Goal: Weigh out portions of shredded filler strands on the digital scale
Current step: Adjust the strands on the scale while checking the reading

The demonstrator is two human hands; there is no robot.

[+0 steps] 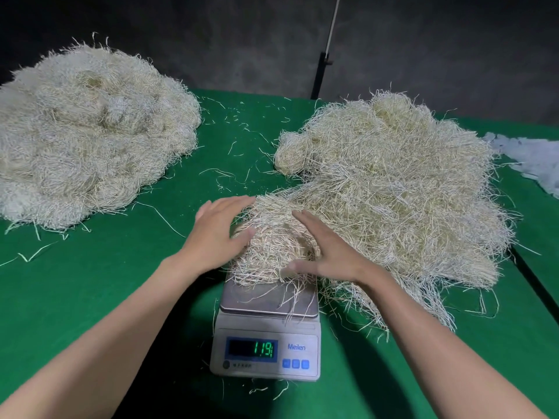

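A white digital scale (266, 343) stands on the green table near me; its display reads 11.9. A clump of pale shredded strands (272, 237) lies on the far part of its steel pan. My left hand (216, 234) rests flat against the clump's left side, fingers straight. My right hand (323, 249) presses on its right side, fingers spread and thumb low at the front. Neither hand curls round the strands.
A large loose heap of strands (402, 189) spreads right of the scale and touches the clump. Another big heap (87, 131) sits at the far left. Stray strands litter the green table (90, 282). Pale sheet material (532, 158) lies at the far right edge.
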